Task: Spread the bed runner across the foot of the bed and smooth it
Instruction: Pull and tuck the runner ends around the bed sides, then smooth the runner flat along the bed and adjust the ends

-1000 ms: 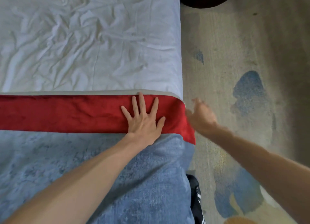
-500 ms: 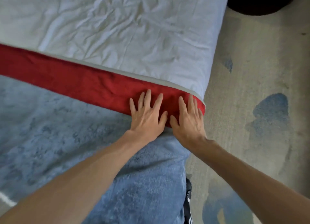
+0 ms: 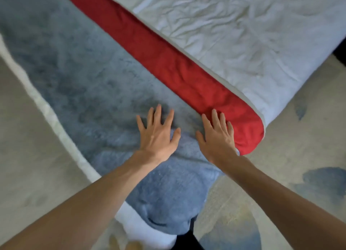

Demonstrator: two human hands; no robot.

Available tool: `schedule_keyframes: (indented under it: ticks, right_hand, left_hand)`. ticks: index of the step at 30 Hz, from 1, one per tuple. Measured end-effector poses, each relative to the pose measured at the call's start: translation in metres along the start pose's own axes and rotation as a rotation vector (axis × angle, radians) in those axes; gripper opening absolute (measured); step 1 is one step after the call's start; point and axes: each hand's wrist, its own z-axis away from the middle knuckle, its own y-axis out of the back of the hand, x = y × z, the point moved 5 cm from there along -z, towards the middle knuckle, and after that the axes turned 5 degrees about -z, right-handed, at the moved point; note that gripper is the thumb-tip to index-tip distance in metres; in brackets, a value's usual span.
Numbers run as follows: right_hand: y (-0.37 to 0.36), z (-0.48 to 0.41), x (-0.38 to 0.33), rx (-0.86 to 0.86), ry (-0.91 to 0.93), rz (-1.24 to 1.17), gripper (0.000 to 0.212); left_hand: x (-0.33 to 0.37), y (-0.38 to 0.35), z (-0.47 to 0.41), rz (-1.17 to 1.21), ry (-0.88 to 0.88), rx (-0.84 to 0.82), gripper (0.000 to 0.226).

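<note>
Head view: I'm looking down at a bed (image 3: 134,229) w/ both bare arms reaching fwd. The bed runner (image 3: 89,72), blue plush w/ a red band (image 3: 168,66) along its far edge, lies across the foot of the bed, next to a wrinkled white sheet (image 3: 243,34). Left hand (image 3: 157,135) lies flat on the blue plush, fingers straight & spread wide, holding nothing. Right hand (image 3: 218,137) lies flat just beside it, fingers straight & closer together, tips on the red band near the bed's corner, where the band drapes over the side. Patterned carpet (image 3: 299,137) shows on both sides.
</note>
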Motion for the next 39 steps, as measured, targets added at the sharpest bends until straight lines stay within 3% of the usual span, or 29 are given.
schedule_keyframes:
  ticks: [7,18,22,28,31,34,39]
  right_hand:
    - [-0.008,-0.005,0.0,-0.233,-0.038,-0.028,0.062]
    - [-0.009,-0.008,0.002,-0.286,0.037,-0.036,0.057]
    - [-0.003,-0.015,0.008,-0.382,0.116,-0.012,0.06]
    - [0.006,-0.026,0.017,-0.517,0.191,-0.018,0.064]
    - [0.004,-0.027,0.017,-0.497,0.21,0.012,0.064]
    - [0.004,-0.027,0.016,-0.424,0.256,0.034,0.062]
    - [0.028,-0.032,0.028,-0.009,0.435,0.124,0.049]
  left_hand:
    - [-0.032,-0.009,0.06,0.027,0.184,-0.065,0.066]
    - [-0.018,-0.032,0.103,0.041,0.449,-0.086,0.071]
    - [-0.011,-0.03,0.116,0.074,0.605,-0.066,0.083]
    - [0.007,-0.028,0.146,0.072,0.812,-0.054,0.081]
    - [0.011,-0.034,0.156,0.153,0.886,-0.066,0.08]
    - [0.013,-0.034,0.16,0.265,0.886,0.032,0.082]
    - [0.017,-0.02,0.174,0.396,1.042,0.201,0.082]
